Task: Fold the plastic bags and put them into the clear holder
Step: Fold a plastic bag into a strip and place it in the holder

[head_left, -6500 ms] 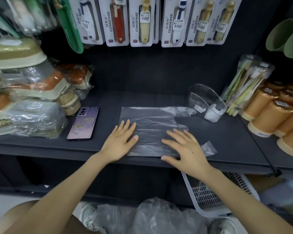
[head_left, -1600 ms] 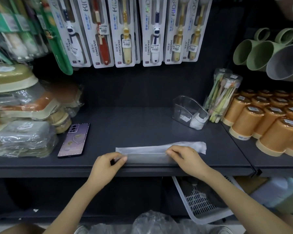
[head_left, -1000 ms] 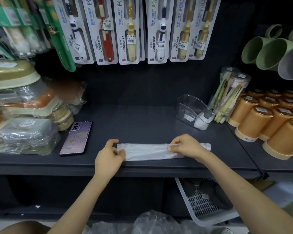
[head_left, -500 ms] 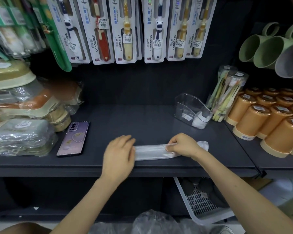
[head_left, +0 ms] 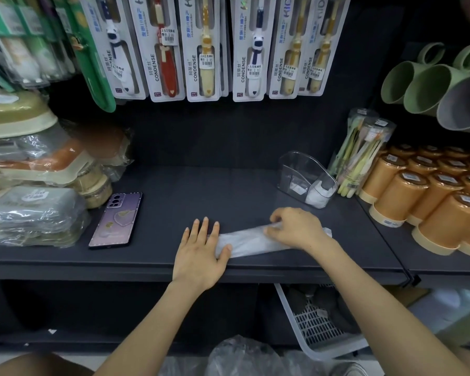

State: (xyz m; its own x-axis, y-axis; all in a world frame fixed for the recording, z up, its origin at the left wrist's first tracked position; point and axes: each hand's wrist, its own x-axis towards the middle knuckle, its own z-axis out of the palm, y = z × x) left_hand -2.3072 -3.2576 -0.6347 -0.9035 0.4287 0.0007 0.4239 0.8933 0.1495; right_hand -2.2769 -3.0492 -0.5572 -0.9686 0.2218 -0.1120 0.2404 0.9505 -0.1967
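Dark shop shelf [head_left: 174, 207] serves as the work surface. It runs across the view at mid height.

1. Plastic bag [head_left: 244, 242]: folded into a narrow, pale strip. It lies flat on the shelf near the front edge, lengthwise from left to right. A short tail of the strip shows past the right wrist.
2. Left hand [head_left: 201, 251]: palm down, fingers straight and slightly spread. It presses on the left end of the strip, with the thumb lying across the plastic.
3. Right hand [head_left: 296, 229]: fingers curled, pinching the right part of the strip between fingertips and thumb.
4. Clear holder [head_left: 304, 175]: stands upright on the shelf behind and to the right of the right hand, apart from the strip. A folded white bundle [head_left: 319, 194] sits in its front compartment.
5. Clear tube of toothbrushes [head_left: 364, 156]: leans just beside the holder on its right.
6. Orange cups [head_left: 418, 202]: stand upside down in rows further right. Green mugs [head_left: 423, 82] hang above them.
7. Phone [head_left: 116, 219]: lies face down on the shelf, well to the left of the left hand.
8. Wrapped boxes [head_left: 33, 213]: stacked at the far left of the shelf.
9. Toothbrush packs [head_left: 206, 47]: hang in a row on the back panel above the shelf.
10. White basket [head_left: 315, 327]: sits below the shelf on the right. Loose clear plastic [head_left: 242, 356] shows at the bottom edge of the view.
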